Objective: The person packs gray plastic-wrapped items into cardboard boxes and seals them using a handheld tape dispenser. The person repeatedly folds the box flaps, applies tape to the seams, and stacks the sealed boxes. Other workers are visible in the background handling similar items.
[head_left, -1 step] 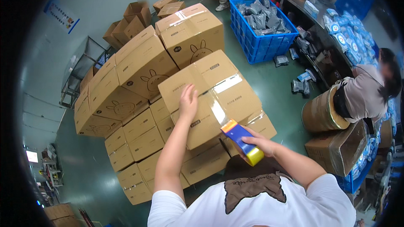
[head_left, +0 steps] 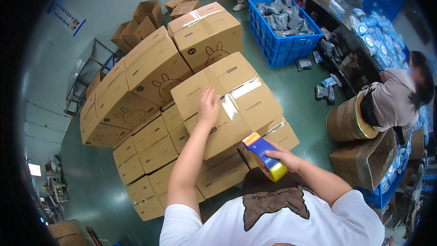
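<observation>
A brown cardboard carton (head_left: 255, 105) lies in front of me on a row of other cartons. Clear tape (head_left: 234, 111) runs along its top seam down to the near edge, and a shiny strip crosses its far part. My left hand (head_left: 209, 107) rests on the carton top left of the seam, fingers stretched out, holding nothing. At the carton's near edge, my right hand (head_left: 284, 157) grips a blue tape dispenser (head_left: 260, 146) with an orange front end and a yellow roll. Whether tape still joins it to the carton I cannot tell.
Taller cartons with rabbit drawings (head_left: 166, 84) stand behind and left. A blue crate (head_left: 284, 48) of grey parcels is at the far right. One person (head_left: 393, 98) sits on a brown drum (head_left: 348, 118) beside a table of blue-white packs (head_left: 378, 34); others stand farther back.
My left hand has slid slightly right and nearer to me on the carton. The tape dispenser has shifted a little right and nearer, away from the carton's edge.
</observation>
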The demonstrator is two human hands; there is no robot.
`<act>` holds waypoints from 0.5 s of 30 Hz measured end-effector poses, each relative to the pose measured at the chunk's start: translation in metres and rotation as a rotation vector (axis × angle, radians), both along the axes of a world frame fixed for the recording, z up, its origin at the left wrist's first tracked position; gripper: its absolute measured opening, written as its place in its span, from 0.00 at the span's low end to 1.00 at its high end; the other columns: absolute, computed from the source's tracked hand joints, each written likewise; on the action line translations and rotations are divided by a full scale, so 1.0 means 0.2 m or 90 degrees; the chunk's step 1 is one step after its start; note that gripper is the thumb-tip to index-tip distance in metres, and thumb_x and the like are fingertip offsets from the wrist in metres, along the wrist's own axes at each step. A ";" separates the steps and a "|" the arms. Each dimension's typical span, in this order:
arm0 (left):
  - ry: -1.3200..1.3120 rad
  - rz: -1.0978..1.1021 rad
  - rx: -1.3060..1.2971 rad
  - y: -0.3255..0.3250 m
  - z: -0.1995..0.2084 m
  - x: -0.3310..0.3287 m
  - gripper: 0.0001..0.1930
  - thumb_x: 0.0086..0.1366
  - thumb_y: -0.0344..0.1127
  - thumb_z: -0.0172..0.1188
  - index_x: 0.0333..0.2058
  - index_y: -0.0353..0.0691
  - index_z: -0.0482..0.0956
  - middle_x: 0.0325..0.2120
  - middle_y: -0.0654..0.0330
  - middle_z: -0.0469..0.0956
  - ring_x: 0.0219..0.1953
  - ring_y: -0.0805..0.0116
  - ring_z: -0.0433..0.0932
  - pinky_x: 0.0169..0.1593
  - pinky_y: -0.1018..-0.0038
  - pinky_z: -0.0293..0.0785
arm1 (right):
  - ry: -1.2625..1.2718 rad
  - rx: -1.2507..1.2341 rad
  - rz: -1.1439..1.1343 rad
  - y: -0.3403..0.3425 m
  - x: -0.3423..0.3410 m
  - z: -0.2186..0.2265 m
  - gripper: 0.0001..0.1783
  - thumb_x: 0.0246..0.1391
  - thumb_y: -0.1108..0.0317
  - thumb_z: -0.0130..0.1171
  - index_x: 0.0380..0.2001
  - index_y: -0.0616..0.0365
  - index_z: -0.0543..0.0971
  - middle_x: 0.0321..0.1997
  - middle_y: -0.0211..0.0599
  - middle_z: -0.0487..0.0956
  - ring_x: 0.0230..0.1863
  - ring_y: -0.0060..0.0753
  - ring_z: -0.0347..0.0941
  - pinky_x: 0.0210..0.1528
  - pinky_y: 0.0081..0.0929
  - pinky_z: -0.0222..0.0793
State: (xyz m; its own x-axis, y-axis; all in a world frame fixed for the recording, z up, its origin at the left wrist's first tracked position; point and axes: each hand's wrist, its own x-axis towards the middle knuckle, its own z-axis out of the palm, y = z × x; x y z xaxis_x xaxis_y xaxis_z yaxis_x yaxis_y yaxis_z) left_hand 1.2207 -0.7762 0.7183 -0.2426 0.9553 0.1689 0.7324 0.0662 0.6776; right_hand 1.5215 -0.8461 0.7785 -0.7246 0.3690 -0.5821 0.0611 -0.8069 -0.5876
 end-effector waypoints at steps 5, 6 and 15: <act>0.386 -0.181 -0.238 -0.10 0.05 0.51 0.44 0.57 0.62 0.42 0.58 0.29 0.42 0.61 0.45 0.38 0.64 0.55 0.34 0.63 0.63 0.33 | -0.118 0.028 0.010 -0.25 0.17 -0.24 0.39 0.49 0.64 0.53 0.62 0.49 0.47 0.47 0.41 0.68 0.35 0.34 0.72 0.37 0.29 0.70; 0.409 -0.222 -0.224 -0.20 0.04 0.61 0.45 0.57 0.62 0.43 0.58 0.29 0.43 0.61 0.44 0.38 0.64 0.54 0.35 0.63 0.63 0.33 | -0.120 0.041 -0.001 -0.26 0.18 -0.31 0.39 0.49 0.64 0.53 0.61 0.49 0.48 0.47 0.41 0.68 0.37 0.32 0.71 0.38 0.28 0.70; 0.596 -0.267 -0.132 -0.32 -0.10 0.62 0.34 0.57 0.47 0.48 0.58 0.34 0.50 0.59 0.44 0.46 0.63 0.53 0.44 0.62 0.63 0.42 | -0.223 0.223 -0.073 -0.18 -0.15 -0.55 0.34 0.46 0.62 0.55 0.56 0.64 0.59 0.49 0.46 0.69 0.49 0.35 0.66 0.51 0.26 0.61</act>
State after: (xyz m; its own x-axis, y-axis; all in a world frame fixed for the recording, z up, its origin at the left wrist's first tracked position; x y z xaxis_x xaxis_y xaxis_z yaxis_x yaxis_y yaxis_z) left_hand 1.3446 -0.8398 0.6989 0.2579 0.9644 -0.0590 0.9497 -0.2643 -0.1682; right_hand 1.4914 -0.8815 0.6679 -0.4511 0.6517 -0.6097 0.2259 -0.5775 -0.7845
